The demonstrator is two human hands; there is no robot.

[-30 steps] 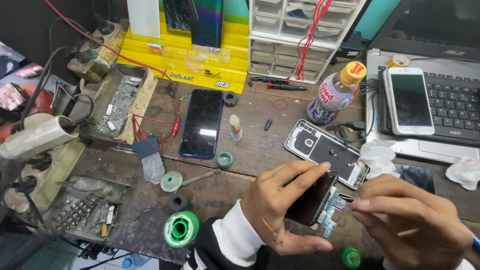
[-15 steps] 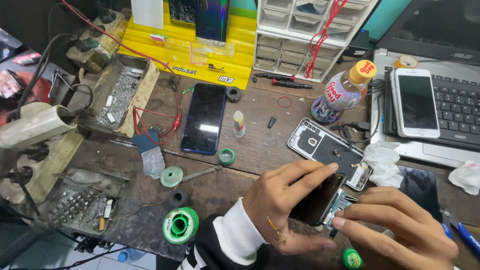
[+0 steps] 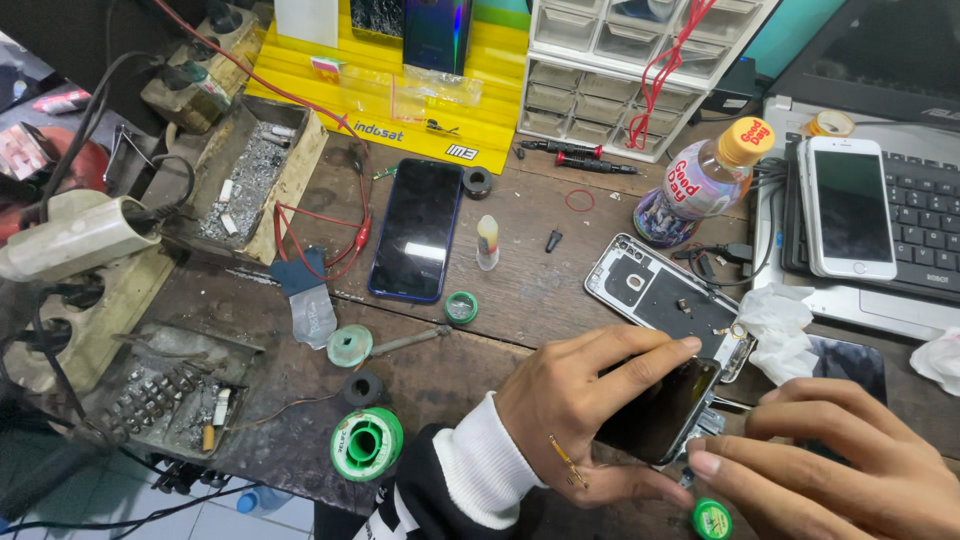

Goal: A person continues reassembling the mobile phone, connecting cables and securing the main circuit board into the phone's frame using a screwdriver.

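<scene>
The left hand point(image 3: 575, 415) holds a dark phone point(image 3: 660, 410) tilted above the table point(image 3: 520, 300), its fingers point(image 3: 640, 350) clamped over the phone's top edge and the thumb under its lower edge. The right hand point(image 3: 840, 470) sits just right of the phone, its fingers point(image 3: 790, 420) bunched together at the phone's lower right corner, where small metal parts show; whether they pinch anything there cannot be told. A small green spool point(image 3: 712, 520) lies just below that corner.

Just beyond the phone lies an open phone shell point(image 3: 660, 295), face up with its inside showing. Right of the shell is a crumpled white tissue point(image 3: 780, 325). Further behind the shell stands a plastic bottle point(image 3: 700, 185) with an orange cap, tilted in this view. Right of the bottle a white phone point(image 3: 850, 205) rests on a laptop point(image 3: 930, 220) keyboard.

Well left of the held phone, a blue phone point(image 3: 418, 228) lies face up with its screen dark. Just right of it stands a small glue bottle point(image 3: 487, 242). A large green solder spool point(image 3: 367, 443) lies at the table's near edge, left of the left hand's white cuff. Behind the blue phone sits a yellow tray point(image 3: 400, 110), and right of that a white drawer cabinet point(image 3: 640, 60).
</scene>
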